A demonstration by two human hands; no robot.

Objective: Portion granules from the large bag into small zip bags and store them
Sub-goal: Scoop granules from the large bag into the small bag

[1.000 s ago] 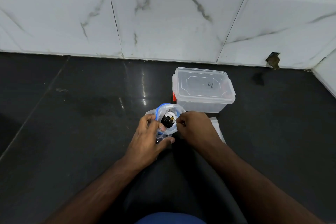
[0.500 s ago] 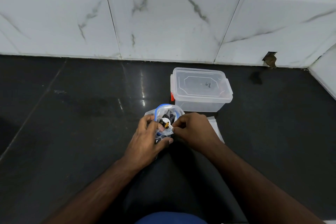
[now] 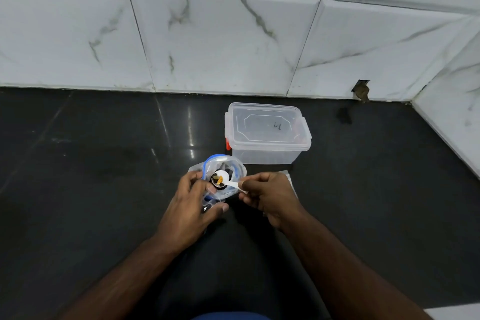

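resting on the dark floor near the wall, a clear bag (image 3: 235,167) with a blue zip rim is gripped by the left hand (image 3: 193,209). a white spoon (image 3: 226,181) holding dark and orange granules (image 3: 217,180) is pinched by the right hand (image 3: 270,197) over the bag's mouth. a lidded clear box (image 3: 267,132) stands just behind.

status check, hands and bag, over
Left hand grips open blue-zip clear plastic bag. Right hand pinches small white plastic scoop, loaded, over bag mouth. Nothing in the way.
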